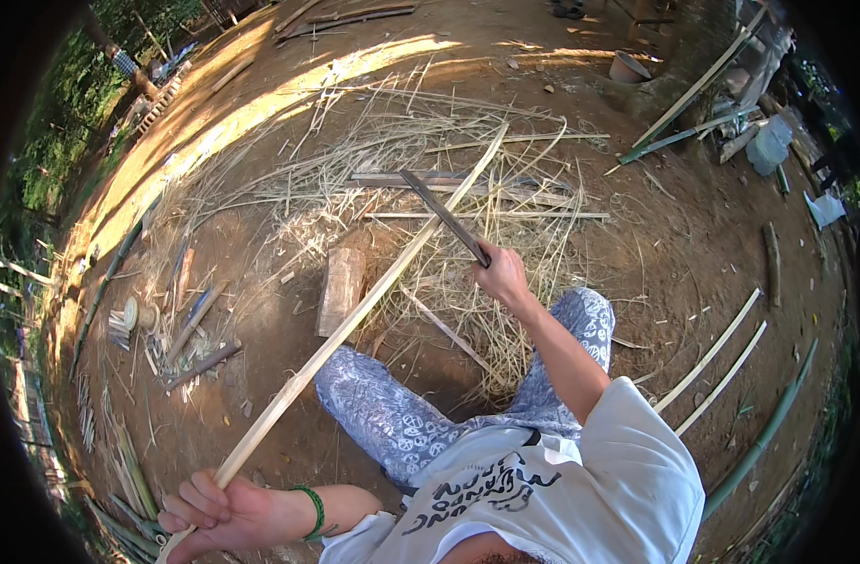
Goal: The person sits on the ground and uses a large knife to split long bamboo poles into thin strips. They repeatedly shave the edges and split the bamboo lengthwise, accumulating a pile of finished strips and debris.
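My left hand (231, 515), with a green bracelet at its wrist, is closed round the near end of a long pale bamboo strip (331, 346). The strip slants away from me to the far right, passing over the side of a wooden block (344, 282). In my right hand (501, 276) is a long, dark-bladed knife (439, 214), its handle mostly hidden by my fingers. The blade points to the far left and crosses the strip near its far part. Whether the edge touches the strip I cannot tell. Beneath both lies a heap of thin bamboo shavings (533, 246).
Several offcuts (201, 320) and a round spool-like piece (140, 314) lie at left. Two pale strips (712, 350) and a green bamboo pole (764, 432) rest at right. A bucket (629, 68) stands by a tree trunk, far right. My bent legs (383, 404) flank the work.
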A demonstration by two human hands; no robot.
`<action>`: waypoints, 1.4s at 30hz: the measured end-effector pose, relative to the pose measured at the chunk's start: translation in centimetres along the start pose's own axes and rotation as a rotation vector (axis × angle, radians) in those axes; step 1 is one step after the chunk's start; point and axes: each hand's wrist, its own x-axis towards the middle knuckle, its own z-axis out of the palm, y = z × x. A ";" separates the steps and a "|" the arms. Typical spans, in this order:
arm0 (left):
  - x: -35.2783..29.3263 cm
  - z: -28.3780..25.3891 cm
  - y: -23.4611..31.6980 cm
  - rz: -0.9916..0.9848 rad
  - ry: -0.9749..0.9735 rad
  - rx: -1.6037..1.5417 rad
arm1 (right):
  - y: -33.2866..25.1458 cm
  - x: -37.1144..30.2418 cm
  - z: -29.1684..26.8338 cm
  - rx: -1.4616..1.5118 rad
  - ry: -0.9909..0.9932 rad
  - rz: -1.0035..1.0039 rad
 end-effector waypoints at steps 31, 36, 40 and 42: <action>-0.6 -5.3 0.4 -0.006 0.352 0.308 | 8.7 9.6 6.3 1.017 0.155 0.329; 0.8 -7.0 0.5 -0.119 0.058 0.132 | 0.5 1.0 5.0 0.981 0.046 0.202; 0.7 -3.8 0.1 -0.155 -0.078 -0.042 | -3.0 -3.7 3.8 0.948 0.050 0.098; 0.5 -3.0 -0.2 -0.174 -0.160 -0.095 | -4.1 -5.0 2.6 0.816 0.036 0.088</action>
